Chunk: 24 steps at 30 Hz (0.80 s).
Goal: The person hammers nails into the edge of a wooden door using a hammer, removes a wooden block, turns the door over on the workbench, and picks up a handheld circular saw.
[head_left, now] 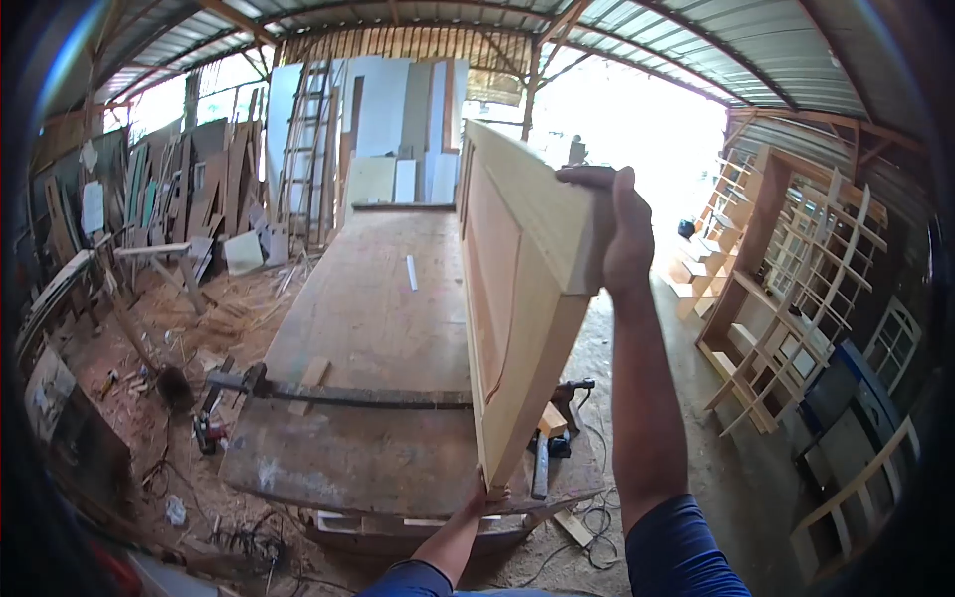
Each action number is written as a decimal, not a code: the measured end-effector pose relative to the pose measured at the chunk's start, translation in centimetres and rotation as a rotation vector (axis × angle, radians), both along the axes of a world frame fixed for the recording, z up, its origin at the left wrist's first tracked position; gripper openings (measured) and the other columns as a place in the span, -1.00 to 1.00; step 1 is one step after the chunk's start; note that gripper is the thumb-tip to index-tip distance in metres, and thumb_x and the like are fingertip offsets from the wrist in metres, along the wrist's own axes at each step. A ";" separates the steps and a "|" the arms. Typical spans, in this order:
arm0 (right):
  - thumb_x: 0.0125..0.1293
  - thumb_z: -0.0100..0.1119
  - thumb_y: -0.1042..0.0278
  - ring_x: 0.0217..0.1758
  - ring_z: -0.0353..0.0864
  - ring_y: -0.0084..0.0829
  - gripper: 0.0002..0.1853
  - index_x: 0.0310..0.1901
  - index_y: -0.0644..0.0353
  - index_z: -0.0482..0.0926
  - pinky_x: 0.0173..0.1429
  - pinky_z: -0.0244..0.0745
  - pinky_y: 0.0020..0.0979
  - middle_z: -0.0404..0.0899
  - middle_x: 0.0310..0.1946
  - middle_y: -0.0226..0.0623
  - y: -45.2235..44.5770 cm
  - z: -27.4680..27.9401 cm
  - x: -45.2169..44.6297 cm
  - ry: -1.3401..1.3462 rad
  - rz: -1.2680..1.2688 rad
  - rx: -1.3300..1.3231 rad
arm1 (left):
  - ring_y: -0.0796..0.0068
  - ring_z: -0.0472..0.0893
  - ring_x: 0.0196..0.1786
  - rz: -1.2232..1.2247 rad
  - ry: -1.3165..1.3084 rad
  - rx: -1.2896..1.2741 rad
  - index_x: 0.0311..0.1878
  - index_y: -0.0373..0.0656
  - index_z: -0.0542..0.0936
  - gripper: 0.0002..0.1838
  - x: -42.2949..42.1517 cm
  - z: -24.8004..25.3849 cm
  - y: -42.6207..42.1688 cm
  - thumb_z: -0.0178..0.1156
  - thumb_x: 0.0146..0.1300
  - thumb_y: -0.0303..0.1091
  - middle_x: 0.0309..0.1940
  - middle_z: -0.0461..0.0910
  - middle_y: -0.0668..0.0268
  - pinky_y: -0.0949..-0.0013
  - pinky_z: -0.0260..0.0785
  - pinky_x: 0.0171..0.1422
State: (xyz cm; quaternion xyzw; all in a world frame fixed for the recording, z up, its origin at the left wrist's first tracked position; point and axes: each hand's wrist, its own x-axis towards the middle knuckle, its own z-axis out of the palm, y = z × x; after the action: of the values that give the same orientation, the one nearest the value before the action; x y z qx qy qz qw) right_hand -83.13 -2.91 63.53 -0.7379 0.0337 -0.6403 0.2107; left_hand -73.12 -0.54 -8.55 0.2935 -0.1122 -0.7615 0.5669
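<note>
1. Pictured in the head view, under the metal roof point(756, 50) of an open-sided workshop: a framed wooden panel point(522, 289), up on its long edge over a workbench point(338, 308), top tilted to the right, far end pointing away; whether resting on the boards or just above, cannot tell

2. At the panel's near upper corner, the right hand point(629, 239), palm against the end, one digit stretched over the top edge; spread of the other fingers hidden, cannot tell

3. At the near lower corner, the left hand point(484, 495), thumb and fingers apparently pinching the wood

4. Laid across the workbench and lost behind the panel, a long bar clamp point(378, 398), with a wood offcut point(310, 383) touching it and a pale strip point(412, 273) farther back

5. Just right of the panel, a wood block point(552, 421); in the background, a ladder point(303, 149) and lattice frames point(796, 289)

6. In hand, by all appearances: steadying and angling the panel from its near end

7. Called for next, as a judgement: a firm hold on both corners, even support along the length, and care around the bar
</note>
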 end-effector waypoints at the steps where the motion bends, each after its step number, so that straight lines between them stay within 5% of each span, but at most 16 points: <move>1: 0.87 -0.42 -0.14 0.14 0.68 -0.34 -0.24 0.20 0.29 0.79 0.45 0.41 -0.31 0.82 -0.01 -0.18 -0.6 -0.5 0.5 -0.048 0.020 0.012 | 0.18 0.82 -0.28 -0.009 -0.061 0.086 0.24 -0.08 0.66 -0.02 0.0 0.7 -0.1 -0.21 0.50 0.71 -0.22 0.74 0.15 0.05 0.75 -0.15; 3: 0.87 -0.47 -0.20 -0.14 0.51 -0.51 -0.21 0.35 0.25 0.74 0.23 0.39 -0.43 0.72 -0.21 -0.34 -1.0 -0.8 0.5 -0.076 0.002 0.064 | 0.18 0.81 -0.32 -0.031 -0.071 0.117 0.24 -0.09 0.66 0.01 -0.3 1.0 -0.6 -0.22 0.47 0.74 -0.29 0.73 0.20 0.04 0.74 -0.21; 7: 0.84 -0.47 -0.28 0.69 0.39 -0.17 -0.15 0.58 0.38 0.49 0.80 0.05 -0.21 0.57 0.55 0.01 1.4 -0.6 -0.4 0.007 -0.060 0.234 | 0.20 0.79 -0.36 -0.018 0.012 0.046 0.22 -0.10 0.67 0.02 -0.2 1.0 0.1 -0.23 0.47 0.74 -0.33 0.72 0.22 0.04 0.73 -0.27; 9: 0.85 -0.43 -0.22 0.35 0.33 -0.32 -0.21 0.67 0.32 0.37 0.49 0.15 -0.29 0.58 0.31 -0.12 0.9 -0.5 -0.1 -0.059 -0.046 0.185 | 0.20 0.79 -0.36 0.007 -0.028 0.064 0.22 -0.10 0.67 0.02 -0.3 2.2 0.1 -0.23 0.47 0.74 -0.33 0.72 0.22 0.05 0.72 -0.28; 10: 0.86 -0.40 -0.19 -0.01 0.31 -0.46 -0.25 0.71 0.27 0.31 0.18 0.26 -0.36 0.63 0.04 -0.26 -0.8 -0.8 0.6 -0.133 -0.027 0.102 | 0.20 0.79 -0.36 0.015 -0.038 0.071 0.22 -0.10 0.67 0.01 -0.4 2.6 0.2 -0.24 0.47 0.73 -0.33 0.72 0.22 0.05 0.72 -0.28; 12: 0.87 -0.36 -0.15 -0.34 0.32 -0.58 -0.27 0.77 0.24 0.19 -0.09 0.41 -0.42 0.70 -0.11 -0.32 -3.5 -2.3 1.2 -0.200 -0.029 0.023 | 0.20 0.79 -0.36 0.029 -0.063 0.085 0.22 -0.10 0.67 0.01 -0.6 3.2 0.6 -0.24 0.48 0.73 -0.33 0.72 0.22 0.05 0.71 -0.29; 13: 0.87 -0.36 -0.13 -0.30 0.35 -0.56 -0.26 0.79 0.25 0.12 -0.05 0.45 -0.41 0.72 0.02 -0.24 -4.0 -2.8 1.3 -0.192 -0.045 0.025 | 0.21 0.78 -0.37 0.036 -0.070 0.088 0.22 -0.10 0.67 0.01 -0.5 3.5 0.7 -0.24 0.48 0.73 -0.33 0.72 0.22 0.06 0.71 -0.29; 17: 0.58 0.36 0.08 0.43 0.65 -0.16 0.01 0.81 0.27 -0.04 0.45 0.59 -0.14 0.57 0.47 0.09 -0.6 -5.7 -0.6 0.061 -0.113 0.102 | 0.21 0.78 -0.37 0.051 -0.104 0.097 0.21 -0.09 0.67 0.00 -0.4 4.7 1.0 -0.25 0.49 0.72 -0.33 0.71 0.22 0.07 0.70 -0.30; 18: 0.43 0.53 0.17 0.50 0.64 -0.10 0.13 0.81 0.26 -0.04 0.46 0.60 -0.11 0.60 0.43 0.12 0.9 -6.0 -0.9 0.113 -0.193 0.096 | 0.21 0.78 -0.37 0.052 -0.110 0.096 0.21 -0.09 0.67 0.00 -0.5 5.2 0.8 -0.25 0.49 0.72 -0.33 0.71 0.22 0.07 0.70 -0.30; 24: 0.16 0.45 0.42 0.48 0.64 0.01 0.21 0.81 0.24 -0.04 0.49 0.58 -0.10 0.56 0.46 0.20 1.9 -7.2 -0.7 0.050 -0.153 0.162 | 0.22 0.77 -0.38 0.066 -0.135 0.114 0.21 -0.08 0.67 -0.01 -0.7 6.9 1.3 -0.26 0.50 0.71 -0.33 0.71 0.21 0.08 0.68 -0.32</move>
State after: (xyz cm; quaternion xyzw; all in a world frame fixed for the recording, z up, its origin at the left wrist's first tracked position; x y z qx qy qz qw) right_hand -83.79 -1.04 56.31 -0.7294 0.1466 -0.6311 0.2193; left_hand -73.86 0.75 -1.65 0.3794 -0.0969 -0.7262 0.5651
